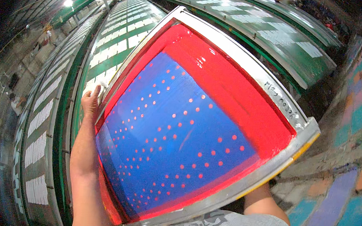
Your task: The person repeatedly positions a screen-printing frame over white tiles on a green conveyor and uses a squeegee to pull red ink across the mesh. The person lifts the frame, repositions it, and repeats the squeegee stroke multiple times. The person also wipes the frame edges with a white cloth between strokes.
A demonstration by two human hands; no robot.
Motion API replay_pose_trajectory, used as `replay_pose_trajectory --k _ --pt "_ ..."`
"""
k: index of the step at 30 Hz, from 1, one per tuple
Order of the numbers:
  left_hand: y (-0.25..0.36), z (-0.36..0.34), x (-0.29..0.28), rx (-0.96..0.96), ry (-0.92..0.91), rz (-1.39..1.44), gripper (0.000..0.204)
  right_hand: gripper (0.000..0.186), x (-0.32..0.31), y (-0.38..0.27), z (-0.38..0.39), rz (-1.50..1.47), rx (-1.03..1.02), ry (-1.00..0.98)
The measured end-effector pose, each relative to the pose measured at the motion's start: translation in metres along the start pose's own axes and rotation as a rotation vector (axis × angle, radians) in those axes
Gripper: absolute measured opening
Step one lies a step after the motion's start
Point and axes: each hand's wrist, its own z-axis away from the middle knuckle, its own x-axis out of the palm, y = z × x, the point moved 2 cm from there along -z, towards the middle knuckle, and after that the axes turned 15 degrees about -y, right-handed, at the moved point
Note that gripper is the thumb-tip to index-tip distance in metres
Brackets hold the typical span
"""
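A large screen-printing frame (247, 62) is tilted in front of my body, its pale rim around a blue mesh (166, 124) dotted with small light-red spots. Wet-looking red ink (219, 79) borders the blue area, thickest along the far and right sides. My left hand (90, 102) grips the frame's left side, thumb up along the edge, with the other fingers mostly hidden. Under the near right side goes my right forearm (263, 204); the frame covers that hand and its fingers. The frame's near edge lies close against my grey shirt.
Long green printing tables (124, 20) with rows of white pieces run away ahead and to the left. Another such table (279, 39) stretches across the far right. Painted floor tiles (333, 202) in several colours lie at right. Lamps (68, 3) glow overhead at left.
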Motion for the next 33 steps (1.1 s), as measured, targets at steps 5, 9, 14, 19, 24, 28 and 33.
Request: replay_pose_trajectory --k 5,9,14,19,24,28,33 --pt "0.018 0.019 0.006 0.039 0.061 0.001 0.042 0.075 -0.071 -0.051 -0.067 -0.291 -0.323 0.268" --pt "0.038 0.026 0.002 0.171 0.1 -0.243 0.058 0.077 -0.084 -0.071 -0.12 -0.564 -0.449 0.238" --pt "0.034 0.018 -0.013 0.098 0.125 -0.246 0.053 0.08 -0.079 -0.08 -0.173 -0.881 -0.487 0.13" --pt "0.032 0.026 -0.024 0.019 0.121 -0.168 0.054 0.082 -0.07 -0.077 -0.2 -1.127 -0.532 0.074" --pt "0.037 0.037 -0.032 -0.024 0.13 -0.202 0.05 0.085 -0.063 -0.07 -0.227 -1.287 -0.585 0.074" --pt "0.025 0.038 -0.063 -0.15 0.177 -0.242 0.049 0.087 -0.06 -0.053 -0.241 -1.403 -0.652 0.1" --pt "0.009 0.037 -0.088 -0.204 0.248 -0.273 0.05 0.09 -0.053 -0.025 -0.224 -1.747 -0.84 0.069"
